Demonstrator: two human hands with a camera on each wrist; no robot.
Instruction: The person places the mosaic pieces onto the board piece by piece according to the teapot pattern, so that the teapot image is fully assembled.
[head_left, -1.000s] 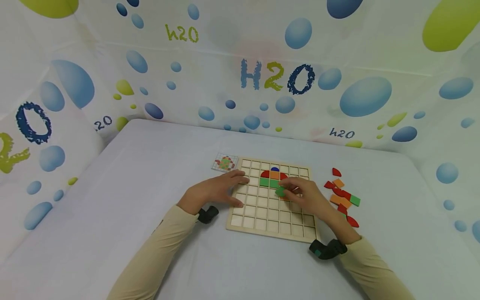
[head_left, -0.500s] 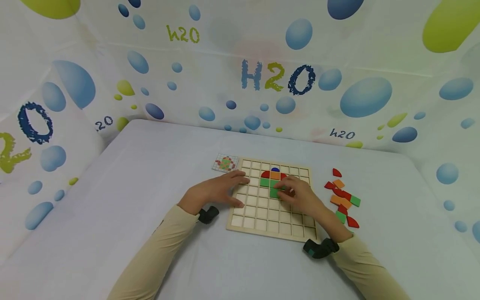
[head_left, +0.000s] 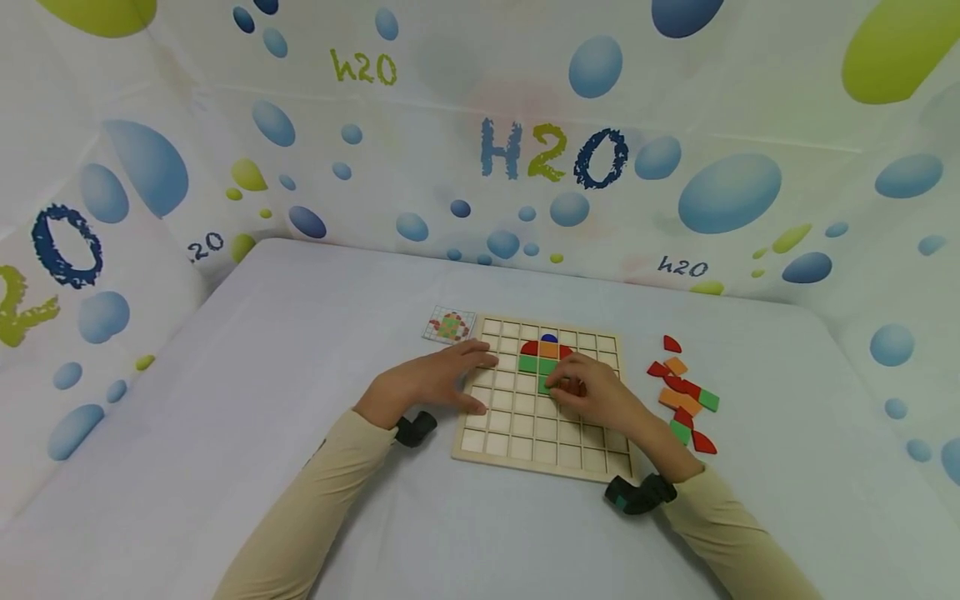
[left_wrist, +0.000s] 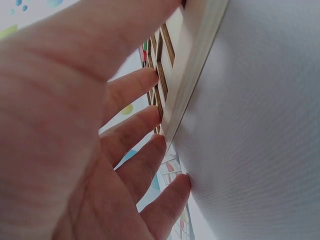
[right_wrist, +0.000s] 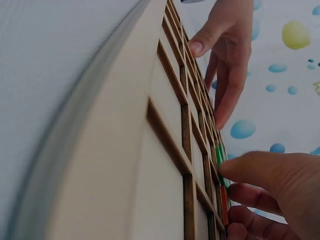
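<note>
The wooden grid board (head_left: 517,421) lies flat on the white-covered table. My right hand (head_left: 600,392) is over its middle, thumb and fingertips at a green square tile (head_left: 543,384) that sits in a cell. In the right wrist view the thumb reaches the green tile (right_wrist: 220,156), with an orange-red tile (right_wrist: 224,205) by the fingers. Further up the board are another green tile (head_left: 528,364), an orange square (head_left: 549,350), a red quarter-circle tile (head_left: 529,347) and a blue rounded tile (head_left: 550,338). My left hand (head_left: 442,375) rests spread along the board's left edge, holding nothing.
A small pattern card (head_left: 449,325) with a coloured figure on a grid lies at the board's far left corner. Right of the board is a loose pile of red, orange and green tiles (head_left: 681,401). A printed curtain (head_left: 420,142) hangs behind the table.
My right hand has moved slightly left and set the green square tile, earlier tilted in its fingers, flat in a cell below the green row. The left hand stays put.
</note>
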